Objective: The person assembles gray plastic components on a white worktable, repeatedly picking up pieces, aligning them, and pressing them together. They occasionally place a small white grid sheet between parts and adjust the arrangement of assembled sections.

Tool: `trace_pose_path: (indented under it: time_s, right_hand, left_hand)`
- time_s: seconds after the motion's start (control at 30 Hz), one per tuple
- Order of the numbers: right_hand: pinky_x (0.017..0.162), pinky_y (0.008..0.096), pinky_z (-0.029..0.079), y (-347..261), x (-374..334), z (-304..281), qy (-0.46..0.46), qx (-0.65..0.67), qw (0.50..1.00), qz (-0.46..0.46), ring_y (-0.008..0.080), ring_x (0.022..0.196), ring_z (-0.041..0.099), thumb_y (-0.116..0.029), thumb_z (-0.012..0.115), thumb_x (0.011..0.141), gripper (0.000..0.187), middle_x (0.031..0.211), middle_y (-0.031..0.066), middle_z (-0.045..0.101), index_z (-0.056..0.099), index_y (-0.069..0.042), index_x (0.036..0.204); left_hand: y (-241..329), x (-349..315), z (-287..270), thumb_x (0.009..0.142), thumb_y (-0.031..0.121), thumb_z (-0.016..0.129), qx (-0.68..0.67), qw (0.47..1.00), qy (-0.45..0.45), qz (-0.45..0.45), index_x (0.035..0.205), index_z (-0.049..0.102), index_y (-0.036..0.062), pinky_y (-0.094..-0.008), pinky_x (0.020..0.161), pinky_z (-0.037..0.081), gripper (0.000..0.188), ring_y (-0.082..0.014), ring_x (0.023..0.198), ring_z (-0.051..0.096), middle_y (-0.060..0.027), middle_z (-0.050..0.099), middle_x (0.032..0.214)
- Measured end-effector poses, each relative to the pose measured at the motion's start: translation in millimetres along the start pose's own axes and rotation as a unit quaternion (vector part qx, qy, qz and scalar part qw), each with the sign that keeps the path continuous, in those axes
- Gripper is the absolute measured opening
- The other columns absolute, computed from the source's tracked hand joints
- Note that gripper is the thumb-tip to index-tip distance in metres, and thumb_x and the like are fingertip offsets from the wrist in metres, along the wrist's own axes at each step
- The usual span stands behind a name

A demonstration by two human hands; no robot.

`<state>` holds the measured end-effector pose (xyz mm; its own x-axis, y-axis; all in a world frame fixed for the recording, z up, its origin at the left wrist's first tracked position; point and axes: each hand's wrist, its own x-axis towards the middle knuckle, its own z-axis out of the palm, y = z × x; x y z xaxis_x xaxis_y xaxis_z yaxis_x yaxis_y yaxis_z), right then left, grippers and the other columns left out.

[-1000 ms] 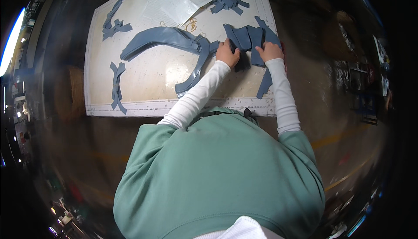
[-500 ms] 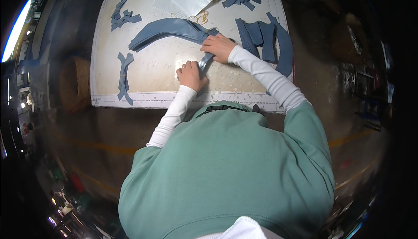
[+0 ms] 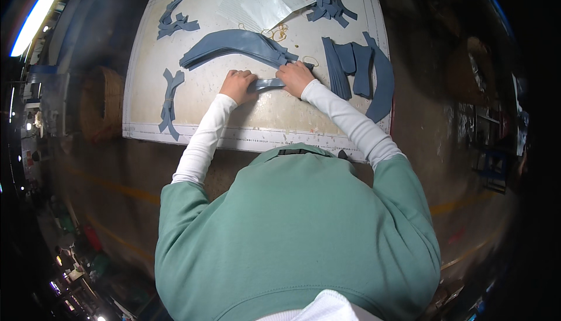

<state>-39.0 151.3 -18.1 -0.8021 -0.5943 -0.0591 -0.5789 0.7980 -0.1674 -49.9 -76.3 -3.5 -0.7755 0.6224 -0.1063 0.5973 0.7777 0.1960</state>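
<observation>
A short blue-grey strip bundle [image 3: 267, 84] lies level between my hands over the middle of the table. My left hand [image 3: 238, 85] is closed round its left end. The fingers of my right hand [image 3: 295, 78] are closed on its right end. Just beyond them rests a larger curved stack of blue-grey pieces [image 3: 236, 43], its right end close to my right fingers. Whether the held strips are fabric or leather, I cannot tell. Thin yellowish rubber bands [image 3: 280, 32] lie behind the stack, and one loose band [image 3: 311, 61] is beside my right hand.
The white-topped table [image 3: 204, 108] has a printed border. At its left are tied strips [image 3: 169, 103] and another strip bundle [image 3: 177, 25]. Fanned curved pieces [image 3: 353, 67] lie right, with a strip pile [image 3: 330, 0] behind. Paper sheets [image 3: 257, 0] lie at the back.
My left hand has moved forward and left, and the held strip bundle has turned from slanting toward me to lying crosswise. My right hand still grips its other end.
</observation>
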Motion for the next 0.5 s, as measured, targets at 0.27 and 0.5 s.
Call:
trace_pose_path:
  time_s: [0.27, 0.5]
  right_hand:
    - [0.093, 0.036, 0.038, 10, -21, -13, 0.022, 0.045, 0.999, 0.015, 0.0236, 0.1, 0.058, -0.025, 0.076, 0.071, 0.04, 0.098, 0.0054, 0.06, 0.064, -0.009, 0.106]
    - [0.088, 0.0397, 0.042, 81, -10, -29, 0.171, 0.071, 0.975, 0.124, 0.0238, 0.093, 0.059, -0.024, 0.07, 0.078, 0.017, 0.098, 0.0041, 0.063, 0.067, -0.012, 0.09]
  left_hand:
    - [2, -8, 0, 0.07, 0.033, 0.076, -0.082, 0.996, 0.038, -0.029, 0.109, 0.064, 0.0141, -0.0407, 0.097, 0.037, 0.045, -0.0271, 0.101, 0.059, -0.0063, 0.063, 0.102]
    - [-6, 6, -35, 0.078, 0.019, 0.071, -0.263, 0.933, 0.247, -0.024, 0.099, 0.067, 0.0042, -0.0325, 0.075, 0.051, 0.026, -0.0254, 0.088, 0.066, -0.0117, 0.067, 0.095]
